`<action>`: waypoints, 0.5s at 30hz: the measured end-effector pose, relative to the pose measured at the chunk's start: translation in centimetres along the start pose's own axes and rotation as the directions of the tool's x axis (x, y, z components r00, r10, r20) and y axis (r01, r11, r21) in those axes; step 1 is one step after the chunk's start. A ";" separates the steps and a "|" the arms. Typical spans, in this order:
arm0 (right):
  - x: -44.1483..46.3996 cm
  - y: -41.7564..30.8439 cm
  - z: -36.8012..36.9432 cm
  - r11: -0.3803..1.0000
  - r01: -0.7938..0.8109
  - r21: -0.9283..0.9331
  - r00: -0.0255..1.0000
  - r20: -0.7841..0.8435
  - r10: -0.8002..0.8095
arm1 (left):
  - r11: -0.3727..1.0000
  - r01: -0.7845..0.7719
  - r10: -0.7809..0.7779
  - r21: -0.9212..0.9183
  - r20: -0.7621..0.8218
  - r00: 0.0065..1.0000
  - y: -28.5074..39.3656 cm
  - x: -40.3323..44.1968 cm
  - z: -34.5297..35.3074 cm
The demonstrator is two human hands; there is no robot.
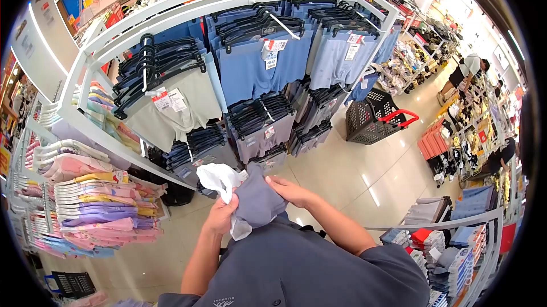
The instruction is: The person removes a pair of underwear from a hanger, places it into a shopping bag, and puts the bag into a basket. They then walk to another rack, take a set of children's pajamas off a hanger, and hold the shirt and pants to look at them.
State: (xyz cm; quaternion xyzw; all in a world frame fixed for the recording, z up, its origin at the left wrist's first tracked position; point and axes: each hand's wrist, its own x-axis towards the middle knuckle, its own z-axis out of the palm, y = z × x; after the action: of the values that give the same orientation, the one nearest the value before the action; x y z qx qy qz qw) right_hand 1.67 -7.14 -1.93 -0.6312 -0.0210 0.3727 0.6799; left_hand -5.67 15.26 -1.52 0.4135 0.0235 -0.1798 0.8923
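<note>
Gripping with 2 hands: left hand pinches where grey cloth meets white cloth; right hand holds the grey's right edge, fingers partly hidden. Grey, the larger piece, spans between the hands; I'd call it light, soft, floppy, best held by opposite edges. White, smaller, crumpled, probably thin: I'd pinch a fold.

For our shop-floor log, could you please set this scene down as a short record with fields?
Left grip: left hand holding soft grey fabric bunched with white fabric
Right grip: right hand touching the grey fabric's opposite side
Ahead: blue garments and pale grey-green garments on black hangers
Left side: pastel garments on white hangers
Floor: black perforated basket with red handle, standing on pale glossy tiles
</note>
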 end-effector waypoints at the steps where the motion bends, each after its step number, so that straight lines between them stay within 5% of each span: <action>1: -0.5 -0.2 0.3 0.967 -0.121 0.225 0.992 0.072 0.107 | 1.000 0.018 -0.018 0.008 -0.024 1.000 0.0 0.1 0.2; 4: -0.5 0.3 -0.1 0.985 -0.006 0.175 0.967 0.253 -0.039 | 0.999 0.024 -0.022 0.031 -0.066 0.998 0.6 0.5 1.2; 8: -1.3 -1.2 1.2 0.996 0.088 0.031 0.970 0.226 -0.093 | 1.000 0.005 -0.001 0.024 -0.152 0.988 -0.3 1.5 0.8; 10: -1.1 -1.7 2.7 0.899 0.313 -0.305 0.949 0.121 -0.290 | 0.992 -0.040 0.067 0.123 -0.223 0.972 -1.4 2.2 -0.3; 14: 0.0 0.8 3.3 0.934 0.209 -0.289 0.976 0.008 -0.216 | 0.963 -0.059 0.106 0.264 -0.166 0.980 -1.4 1.7 0.1; 15: 0.2 1.3 3.1 0.976 0.164 -0.146 0.985 -0.023 -0.169 | 0.950 -0.066 0.123 0.306 -0.170 0.978 -1.3 1.7 0.2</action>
State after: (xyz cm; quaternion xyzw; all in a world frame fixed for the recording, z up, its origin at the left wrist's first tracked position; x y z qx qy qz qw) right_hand -0.41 -4.51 -2.50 -0.6808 -0.0885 0.3010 0.6618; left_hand -4.59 13.83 -2.69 0.5594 0.0598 -0.0985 0.8209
